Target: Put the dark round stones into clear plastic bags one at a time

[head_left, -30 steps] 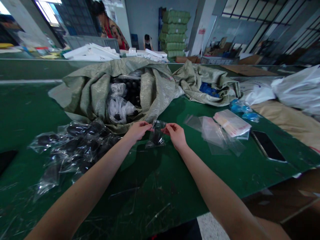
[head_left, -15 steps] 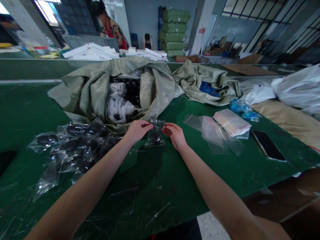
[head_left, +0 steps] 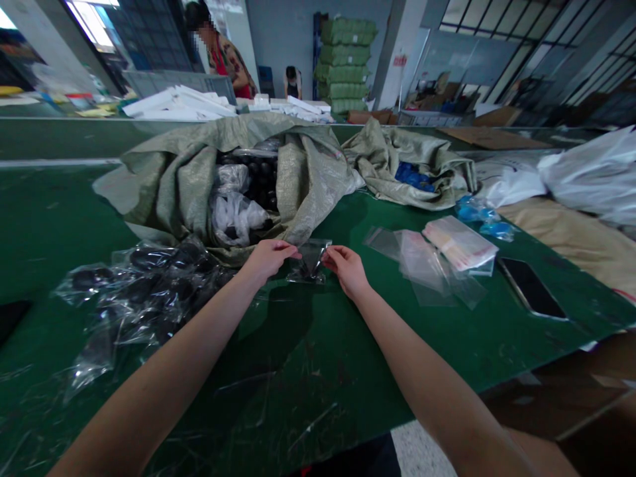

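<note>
Nearest, both bare forearms reach out over a scuffed green work table (head_left: 348,344); the left hand (head_left: 268,260) and the right hand (head_left: 348,270) meet at a small clear plastic bag (head_left: 311,268) with a dark item inside; the bag sits just above the table, between the hands; the left fingers (head_left: 293,252) pinch its upper left corner and the right fingers (head_left: 328,253) its upper right corner, both sets narrowly closed on the film.

Just left of the left hand lies a heap of clear bags holding black rounded items (head_left: 149,285); to the right of the right hand are loose clear bags (head_left: 422,268) and a banded stack of bags (head_left: 460,243), with a black smartphone (head_left: 530,288) beyond them; a flattened cardboard sheet (head_left: 561,404) lies at the lower right.

Ahead, a grey-green woven sack (head_left: 163,192) gapes open around black round items (head_left: 263,175) and white-wrapped bundles (head_left: 236,215); a second woven sack (head_left: 382,156) holds something blue (head_left: 412,175); white plastic sacks (head_left: 591,175) lie at the right; further back are white flat boxes (head_left: 179,105), a standing person (head_left: 223,56), a second person (head_left: 293,83), and stacked green bales (head_left: 345,63).
</note>
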Available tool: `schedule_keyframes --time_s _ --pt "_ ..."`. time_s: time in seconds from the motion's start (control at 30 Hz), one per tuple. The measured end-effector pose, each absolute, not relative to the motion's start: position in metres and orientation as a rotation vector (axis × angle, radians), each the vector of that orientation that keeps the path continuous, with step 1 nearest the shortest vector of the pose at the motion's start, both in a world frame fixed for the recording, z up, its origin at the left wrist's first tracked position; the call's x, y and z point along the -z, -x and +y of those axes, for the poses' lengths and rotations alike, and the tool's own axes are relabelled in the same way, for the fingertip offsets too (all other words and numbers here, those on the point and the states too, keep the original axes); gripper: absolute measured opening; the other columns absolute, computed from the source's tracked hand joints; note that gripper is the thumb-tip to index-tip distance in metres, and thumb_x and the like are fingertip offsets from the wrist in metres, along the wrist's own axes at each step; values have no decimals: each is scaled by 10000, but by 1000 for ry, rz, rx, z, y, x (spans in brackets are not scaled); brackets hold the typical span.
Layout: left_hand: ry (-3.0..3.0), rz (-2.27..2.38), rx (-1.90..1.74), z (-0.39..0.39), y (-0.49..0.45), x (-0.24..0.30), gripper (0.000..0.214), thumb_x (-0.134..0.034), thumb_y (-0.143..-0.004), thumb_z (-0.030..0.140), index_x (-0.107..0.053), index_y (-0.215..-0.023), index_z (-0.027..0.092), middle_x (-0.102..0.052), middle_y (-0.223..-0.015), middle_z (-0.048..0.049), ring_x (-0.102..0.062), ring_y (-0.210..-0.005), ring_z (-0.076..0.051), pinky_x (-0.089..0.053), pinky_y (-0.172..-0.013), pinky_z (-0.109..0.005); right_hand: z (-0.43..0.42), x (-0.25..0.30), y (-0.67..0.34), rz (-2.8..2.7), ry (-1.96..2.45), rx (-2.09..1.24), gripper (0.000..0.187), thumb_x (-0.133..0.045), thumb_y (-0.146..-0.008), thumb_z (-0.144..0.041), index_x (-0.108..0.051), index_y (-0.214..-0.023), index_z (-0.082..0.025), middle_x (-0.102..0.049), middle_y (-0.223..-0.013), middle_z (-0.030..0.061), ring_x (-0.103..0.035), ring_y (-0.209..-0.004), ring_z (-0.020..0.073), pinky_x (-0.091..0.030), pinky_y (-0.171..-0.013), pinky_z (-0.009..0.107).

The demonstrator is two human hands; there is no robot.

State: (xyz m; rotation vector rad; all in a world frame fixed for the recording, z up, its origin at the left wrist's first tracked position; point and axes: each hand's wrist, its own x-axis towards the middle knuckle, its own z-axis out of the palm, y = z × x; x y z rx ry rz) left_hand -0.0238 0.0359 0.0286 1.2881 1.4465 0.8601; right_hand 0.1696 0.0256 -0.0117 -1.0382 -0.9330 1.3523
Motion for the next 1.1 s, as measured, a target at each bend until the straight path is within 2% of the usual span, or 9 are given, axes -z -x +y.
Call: schedule_keyframes --time_s 0.1,0.2,0.3,0.4,0.5,0.57,0.63,0.77,1.1 --pt "-1260 1438 -844 34 24 -30 254 -680 -717 397 -689 -792 155 -658 -622 -23 -243 -345 -41 -111 -371 -226 26 12 -169 -942 1031 -1337 293 -740 -664 -445 -646 -805 -205 -641 -734 -11 -608 -703 129 -527 -779 310" --pt "-1242 1453 -826 35 23 -30 225 -644 -742 365 -682 -806 153 -709 -736 -43 -240 -352 -41 -118 -364 -228 26 13 -169 -932 1037 -1313 262 -740 -656 -432 -645 -748 -206 -631 -703 -13 -595 -691 134 -525 -749 305" --pt "-1338 1521 -809 37 23 -30 227 -614 -770 350 -698 -782 140 -724 -759 -57 -370 -395 -69 -236 -387 -233 27 13 -169 -938 1043 -1306 242 -726 -666 -426 -635 -723 -210 -622 -679 -17 -590 -680 139 -525 -716 301" --pt "-1611 1688 -881 31 22 -35 215 -620 -785 331 -707 -825 138 -724 -791 -62 -598 -634 -153 -439 -579 -256 27 13 -167 -956 1038 -1289 247 -718 -674 -433 -639 -738 -208 -626 -675 -19 -593 -674 140 -526 -697 295" --pt "-2037 1901 -1124 15 12 -44 246 -599 -830 279 -659 -1032 154 -694 -1055 -84 -641 -932 -204 -485 -781 -297 26 13 -167 -978 1058 -1244 281 -729 -669 -452 -656 -773 -201 -646 -707 -9 -604 -681 148 -533 -710 311" --pt "-2396 1756 -1036 5 -1 -50 225 -494 -919 286 -656 -1045 195 -674 -1090 -60 -648 -947 -186 -490 -768 -280 26 13 -168 -1035 1067 -1198 276 -729 -680 -442 -666 -797 -200 -655 -729 2 -612 -693 160 -535 -725 327" --pt "-2652 1628 -820 1 -15 -55 263 -427 -961 307 -657 -1061 230 -669 -1074 -35 -668 -879 -175 -491 -684 -274 25 13 -170 -1110 1047 -1162 261 -724 -698 -428 -666 -812 -201 -665 -771 15 -621 -709 172 -536 -737 345" --pt "-2854 1650 -485 6 -35 -62 224 -447 -946 243 -660 -1008 206 -651 -1044 -53 -680 -739 -184 -469 -576 -297 23 10 -174 -1269 1042 -1059 224 -674 -766 -407 -655 -856 -204 -664 -802 28 -623 -733 188 -526 -738 358" --pt "-3030 1609 -463 12 -36 -63 245 -444 -949 261 -668 -949 162 -651 -945 -70 -682 -714 -222 -447 -529 -324 17 -3 -180 -1522 1130 -808 204 -553 -843 -373 -635 -872 -188 -663 -814 50 -618 -740 200 -480 -717 349"
